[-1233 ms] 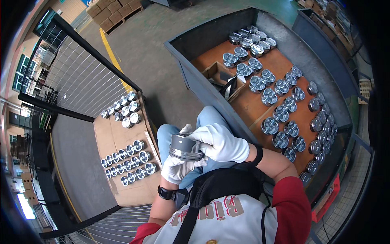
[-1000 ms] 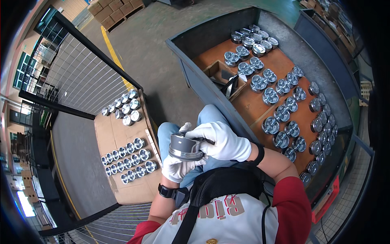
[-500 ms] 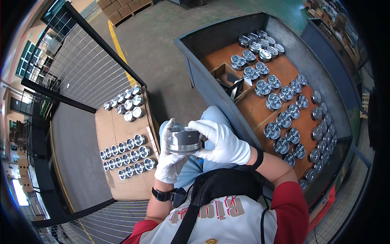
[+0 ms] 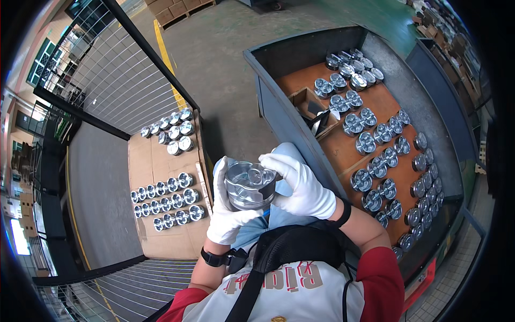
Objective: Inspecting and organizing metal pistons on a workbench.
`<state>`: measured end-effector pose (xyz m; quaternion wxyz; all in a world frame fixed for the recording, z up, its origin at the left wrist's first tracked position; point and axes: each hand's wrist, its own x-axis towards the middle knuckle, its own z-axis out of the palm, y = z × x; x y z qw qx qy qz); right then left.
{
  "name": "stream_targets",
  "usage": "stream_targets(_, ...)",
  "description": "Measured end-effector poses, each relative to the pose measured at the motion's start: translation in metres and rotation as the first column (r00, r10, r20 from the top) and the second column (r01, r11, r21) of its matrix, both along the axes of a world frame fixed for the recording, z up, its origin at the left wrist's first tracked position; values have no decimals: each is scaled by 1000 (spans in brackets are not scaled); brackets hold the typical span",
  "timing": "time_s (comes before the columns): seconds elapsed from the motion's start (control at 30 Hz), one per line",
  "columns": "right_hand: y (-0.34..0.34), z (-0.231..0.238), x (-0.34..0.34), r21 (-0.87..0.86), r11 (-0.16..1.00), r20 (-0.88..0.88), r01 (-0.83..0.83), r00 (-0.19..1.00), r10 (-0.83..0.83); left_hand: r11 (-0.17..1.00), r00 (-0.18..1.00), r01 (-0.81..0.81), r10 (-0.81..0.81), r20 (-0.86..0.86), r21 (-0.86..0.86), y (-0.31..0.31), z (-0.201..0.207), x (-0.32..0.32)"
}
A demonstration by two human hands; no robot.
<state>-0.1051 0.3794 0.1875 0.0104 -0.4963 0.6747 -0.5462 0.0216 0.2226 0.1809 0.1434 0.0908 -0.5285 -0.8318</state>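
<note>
A shiny metal piston (image 4: 250, 186) is held up above my lap between both gloved hands. My left hand (image 4: 224, 206) wraps its left side, thumb along the lower edge. On the other side my right hand (image 4: 301, 185) grips the upper right rim with its fingers, thumb lower down. The piston is tilted so its hollow side with the pin boss shows. Rows of similar pistons (image 4: 173, 202) stand on the cardboard-covered surface (image 4: 153, 177) to the left. More pistons (image 4: 375, 167) stand in the grey metal bin (image 4: 292, 110) on the right.
A small cardboard box (image 4: 307, 103) with dark items sits inside the bin. Wire mesh panels (image 4: 115, 70) with black frames border the left surface. Stacked cartons on a pallet (image 4: 174, 11) are at the far left, beside a yellow floor line (image 4: 163, 48).
The piston has been turned from its dark-patched side wall to its hollow inside. Both hands shifted their grip around it. The view has moved slightly.
</note>
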Motion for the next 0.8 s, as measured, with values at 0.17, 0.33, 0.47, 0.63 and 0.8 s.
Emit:
stream_targets(0.17,1,3,5,-68,997,-192,26,981,-38,984,994,-112,113,1,-136,10,-2,0)
stream_targets(0.33,0,-10,9,-40,994,-253,102,961,-109,840,994,-112,85,-75,-531,4,-9,1)
stream_targets(0.47,2,-10,6,-75,996,-47,43,998,-46,976,984,-127,101,-148,-177,2,1,-1)
stream_targets(0.63,3,-11,10,-148,989,203,-22,978,52,997,997,71,-70,27,-14,-4,-2,-11)
stream_targets(0.8,1,-11,9,-164,985,232,-60,968,98,836,943,315,-331,-46,449,7,-2,-15)
